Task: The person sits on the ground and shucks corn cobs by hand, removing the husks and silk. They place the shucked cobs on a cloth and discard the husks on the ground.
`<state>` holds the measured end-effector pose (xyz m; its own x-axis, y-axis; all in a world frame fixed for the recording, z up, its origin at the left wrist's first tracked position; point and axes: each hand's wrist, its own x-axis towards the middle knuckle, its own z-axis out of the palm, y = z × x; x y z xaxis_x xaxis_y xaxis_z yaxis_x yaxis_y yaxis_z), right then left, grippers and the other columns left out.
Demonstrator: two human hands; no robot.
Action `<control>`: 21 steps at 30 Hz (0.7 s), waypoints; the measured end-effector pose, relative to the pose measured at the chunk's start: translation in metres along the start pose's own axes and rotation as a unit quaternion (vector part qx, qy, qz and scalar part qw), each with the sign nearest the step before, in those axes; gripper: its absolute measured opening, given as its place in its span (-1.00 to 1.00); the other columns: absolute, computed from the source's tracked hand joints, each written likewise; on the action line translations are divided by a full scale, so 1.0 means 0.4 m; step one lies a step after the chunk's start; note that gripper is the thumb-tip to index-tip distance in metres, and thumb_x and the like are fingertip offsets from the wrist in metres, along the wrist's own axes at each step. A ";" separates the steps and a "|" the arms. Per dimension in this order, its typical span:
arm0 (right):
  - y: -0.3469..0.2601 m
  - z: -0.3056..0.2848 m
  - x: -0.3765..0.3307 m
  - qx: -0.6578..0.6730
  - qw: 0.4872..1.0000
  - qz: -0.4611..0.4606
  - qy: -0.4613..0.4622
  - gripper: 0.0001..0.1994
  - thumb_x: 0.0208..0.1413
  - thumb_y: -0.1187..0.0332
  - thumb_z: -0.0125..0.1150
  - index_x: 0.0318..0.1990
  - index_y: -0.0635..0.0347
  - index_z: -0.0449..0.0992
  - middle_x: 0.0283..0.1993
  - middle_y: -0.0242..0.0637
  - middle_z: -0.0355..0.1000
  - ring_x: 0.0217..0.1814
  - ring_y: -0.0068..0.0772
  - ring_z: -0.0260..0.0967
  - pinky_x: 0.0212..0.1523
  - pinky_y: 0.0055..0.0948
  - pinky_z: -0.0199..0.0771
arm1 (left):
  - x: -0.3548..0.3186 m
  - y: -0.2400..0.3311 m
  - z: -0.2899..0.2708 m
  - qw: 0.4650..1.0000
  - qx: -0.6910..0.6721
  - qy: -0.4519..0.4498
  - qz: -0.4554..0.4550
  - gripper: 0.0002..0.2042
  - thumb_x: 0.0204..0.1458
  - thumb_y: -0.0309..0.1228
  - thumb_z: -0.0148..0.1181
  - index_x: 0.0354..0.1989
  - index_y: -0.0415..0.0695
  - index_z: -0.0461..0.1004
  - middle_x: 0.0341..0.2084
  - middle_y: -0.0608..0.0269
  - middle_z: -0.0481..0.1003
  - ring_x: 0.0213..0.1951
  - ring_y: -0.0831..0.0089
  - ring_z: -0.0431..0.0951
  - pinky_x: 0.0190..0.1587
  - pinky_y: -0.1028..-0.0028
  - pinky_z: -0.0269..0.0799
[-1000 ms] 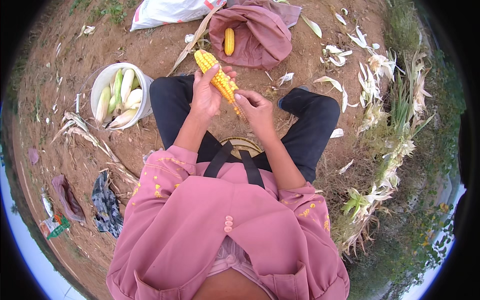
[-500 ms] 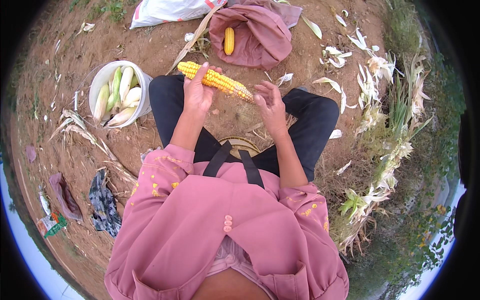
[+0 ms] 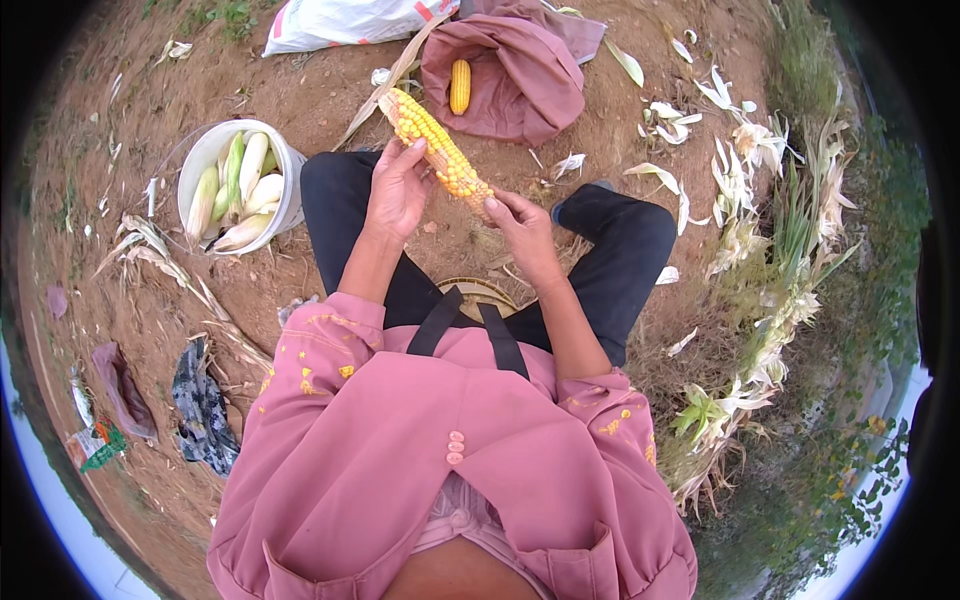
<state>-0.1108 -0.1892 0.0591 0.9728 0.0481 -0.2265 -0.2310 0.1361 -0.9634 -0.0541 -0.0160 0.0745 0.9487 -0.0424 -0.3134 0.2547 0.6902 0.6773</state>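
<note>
Pointing approx. 11-to-5 o'clock, long yellow husked corncob [image 3: 437, 145] is running btwn L hand [image 3: 398, 192], fingers gripping nr its mid, & R hand [image 3: 526, 236], fingers pinching its nearer 5 o'clock tip; open maroon fabric sack [image 3: 542, 98] is lying at 1 o'clock.

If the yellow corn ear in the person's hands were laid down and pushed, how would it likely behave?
The corn ear would likely stay stiff, since it looks straight between the left hand and the right hand. It might roll in a curve, being rounded but tapered. Some kernels could drop near its right end, where coverage looks patchy.
</note>
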 end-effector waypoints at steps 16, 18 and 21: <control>-0.011 0.040 0.011 -0.156 0.977 -0.121 0.083 -0.74 -0.06 0.34 0.26 -0.23 0.27 0.49 -0.25 -0.20 0.45 -0.29 -0.41 0.42 -0.20 -0.49 0.40 | -0.020 -0.018 0.017 0.999 0.022 0.032 0.001 -0.69 -0.04 -0.45 0.17 -0.08 -0.10 0.33 -0.23 0.40 0.41 -0.20 0.58 0.40 -0.15 0.41 0.30; -0.020 0.053 0.011 -0.148 0.977 -0.120 0.094 -0.79 -0.08 0.37 0.26 -0.31 0.29 0.49 -0.33 -0.23 0.45 -0.32 -0.44 0.42 -0.26 -0.50 0.40 | -0.022 -0.029 0.019 0.999 0.030 0.038 -0.003 -0.68 -0.04 -0.45 0.19 -0.08 -0.11 0.33 -0.23 0.40 0.41 -0.20 0.58 0.40 -0.17 0.42 0.31; -0.011 0.049 0.018 -0.163 0.970 -0.147 0.103 -0.84 -0.06 0.38 0.25 -0.37 0.30 0.50 -0.39 -0.28 0.44 -0.38 -0.52 0.39 -0.32 -0.54 0.38 | -0.025 -0.037 0.023 0.997 0.064 0.042 0.007 -0.66 -0.05 -0.44 0.21 -0.08 -0.12 0.32 -0.23 0.39 0.41 -0.21 0.58 0.41 -0.20 0.45 0.34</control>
<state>-0.1032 -0.1700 0.0647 0.9860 -0.1492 0.0740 0.0419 -0.2078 -0.9773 -0.0655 -0.0327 0.0737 0.9345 0.0318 -0.3545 0.2682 0.5919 0.7601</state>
